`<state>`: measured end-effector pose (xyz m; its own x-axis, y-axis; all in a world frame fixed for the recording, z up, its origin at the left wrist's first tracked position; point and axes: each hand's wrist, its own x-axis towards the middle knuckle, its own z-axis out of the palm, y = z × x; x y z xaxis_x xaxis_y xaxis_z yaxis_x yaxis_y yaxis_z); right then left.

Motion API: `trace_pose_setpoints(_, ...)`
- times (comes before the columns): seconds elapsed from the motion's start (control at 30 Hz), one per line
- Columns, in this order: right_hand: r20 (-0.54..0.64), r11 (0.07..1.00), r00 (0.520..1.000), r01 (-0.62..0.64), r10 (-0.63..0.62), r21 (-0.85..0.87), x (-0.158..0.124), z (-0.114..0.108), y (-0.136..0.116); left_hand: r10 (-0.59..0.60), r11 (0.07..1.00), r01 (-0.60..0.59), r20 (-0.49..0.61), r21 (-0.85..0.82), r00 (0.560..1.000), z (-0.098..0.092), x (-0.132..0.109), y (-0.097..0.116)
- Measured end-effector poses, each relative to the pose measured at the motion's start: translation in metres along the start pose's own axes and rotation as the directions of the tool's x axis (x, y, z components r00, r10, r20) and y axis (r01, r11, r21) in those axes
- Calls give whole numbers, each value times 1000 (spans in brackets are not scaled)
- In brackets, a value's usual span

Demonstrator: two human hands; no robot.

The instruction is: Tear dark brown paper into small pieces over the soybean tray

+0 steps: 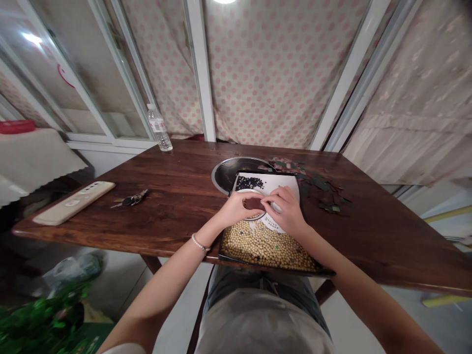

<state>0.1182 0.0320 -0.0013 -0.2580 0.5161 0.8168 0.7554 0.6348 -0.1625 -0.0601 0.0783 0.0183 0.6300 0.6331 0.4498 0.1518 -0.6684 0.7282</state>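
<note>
Surface: dark glossy wood table
Room: pink-dotted cloth curtain behind
Tray: black rim, round soybeans inside
Hands: I read left hand and right hand narrow, pinching a flat brown piece

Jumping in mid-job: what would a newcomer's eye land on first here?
A black tray of pale soybeans fills the table's near edge, with black beans heaped on white paper above them. The left hand and right hand meet over the tray's middle. A steel bowl pokes out beyond the tray on the dark wooden table.
</note>
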Motion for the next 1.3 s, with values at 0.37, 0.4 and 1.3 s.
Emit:
trace_pose_setpoints(0.37,32,997,999,-24,22,76,-4,-1,6,-20,1000,18,-50,-22,999,1,0,-3)
trace_pose_setpoints(0.4,33,997,999,-31,28,76,-4,-1,6,-18,1000,17,-48,-23,999,1,0,-3)
trace_pose_setpoints(1.3,-142,981,976,-145,163,129,3,-5,1,-157,986,103,-520,-131,840,-4,6,-13)
